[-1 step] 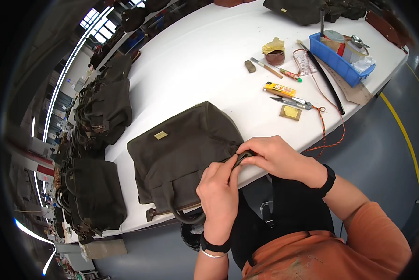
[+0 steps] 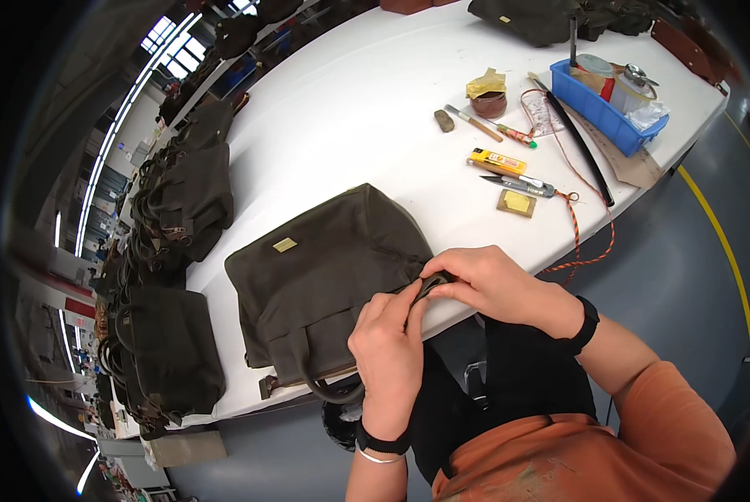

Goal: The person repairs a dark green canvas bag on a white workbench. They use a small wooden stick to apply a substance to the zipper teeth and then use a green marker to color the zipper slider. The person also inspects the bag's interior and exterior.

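Note:
A dark olive fabric handbag (image 2: 329,268) lies on its side at the table's near edge, a small gold-coloured plate (image 2: 285,245) on its face. One looped handle (image 2: 306,356) hangs over the near edge. At the bag's right corner, my left hand (image 2: 387,343) pinches a folded bit of its dark material between thumb and fingers. My right hand (image 2: 488,284) grips the same fold from the right, its fingertips almost meeting the left ones. Both hands partly cover the fold, so its exact part cannot be made out.
Similar bags (image 2: 170,351) crowd the table's left side. To the right lie a yellow lighter (image 2: 496,161), a knife (image 2: 521,185), a brush (image 2: 474,123) and an orange-black cord (image 2: 576,226). A blue bin (image 2: 609,113) of supplies stands beyond, near a dark rod (image 2: 582,151).

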A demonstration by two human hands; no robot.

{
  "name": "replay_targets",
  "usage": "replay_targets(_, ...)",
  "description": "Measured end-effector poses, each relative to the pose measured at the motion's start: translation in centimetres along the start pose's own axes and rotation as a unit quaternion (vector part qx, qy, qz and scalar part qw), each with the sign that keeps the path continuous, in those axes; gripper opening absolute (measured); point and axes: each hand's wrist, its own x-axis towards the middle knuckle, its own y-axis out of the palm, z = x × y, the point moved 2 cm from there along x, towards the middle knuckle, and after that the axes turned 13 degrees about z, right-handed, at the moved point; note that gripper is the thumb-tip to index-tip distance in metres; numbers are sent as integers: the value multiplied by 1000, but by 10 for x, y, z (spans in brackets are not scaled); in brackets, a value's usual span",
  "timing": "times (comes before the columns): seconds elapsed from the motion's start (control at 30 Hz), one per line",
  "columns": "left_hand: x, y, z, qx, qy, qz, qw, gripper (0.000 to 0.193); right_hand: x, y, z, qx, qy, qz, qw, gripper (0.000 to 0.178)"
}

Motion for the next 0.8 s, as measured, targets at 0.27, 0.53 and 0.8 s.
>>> replay_targets(0.27, 1, 0, 1, -13, -37, 0, 999, 16, -26, -57, -7, -324, 128, -176, 921, 34)
replay_targets(0.53, 1, 0, 1, -16, -45, -10, 999, 15, -22, -59, -17, -250, 129, -234, 931, 11)
replay_targets(0.8, 0, 1, 1, -7, -34, -18, 999, 13, -4, 8, 44, -105, 76, -121, 984, 11)
